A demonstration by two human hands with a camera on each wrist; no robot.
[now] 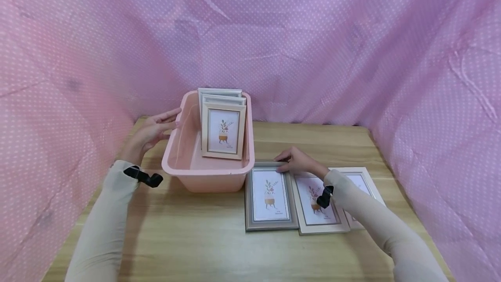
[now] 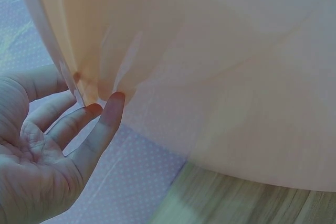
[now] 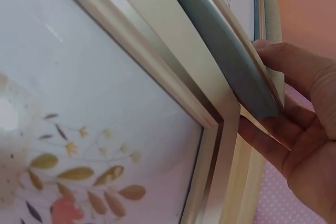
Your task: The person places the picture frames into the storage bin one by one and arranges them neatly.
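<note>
At the left rim of a pink plastic basin (image 1: 209, 172), my left hand (image 1: 150, 130) holds the edge with its fingertips. The left wrist view has the rim passing between the fingers of that hand (image 2: 50, 140). My right hand (image 1: 299, 161) pinches the upper right corner of a grey picture frame (image 1: 270, 197): thumb on its face, fingers around the edge. In the right wrist view the grey frame's side edge (image 3: 226, 61) stands over a cream frame (image 3: 220, 98) beside it. The grey frame shows a plant-in-pot print.
Several picture frames (image 1: 223, 134) lean upright inside the basin, a cream one in front. On the wooden table (image 1: 195, 238), a cream frame (image 1: 325, 227) and a white frame (image 1: 362, 177) lie to the right, partly under my right forearm. Pink dotted cloth (image 1: 293, 47) surrounds the table.
</note>
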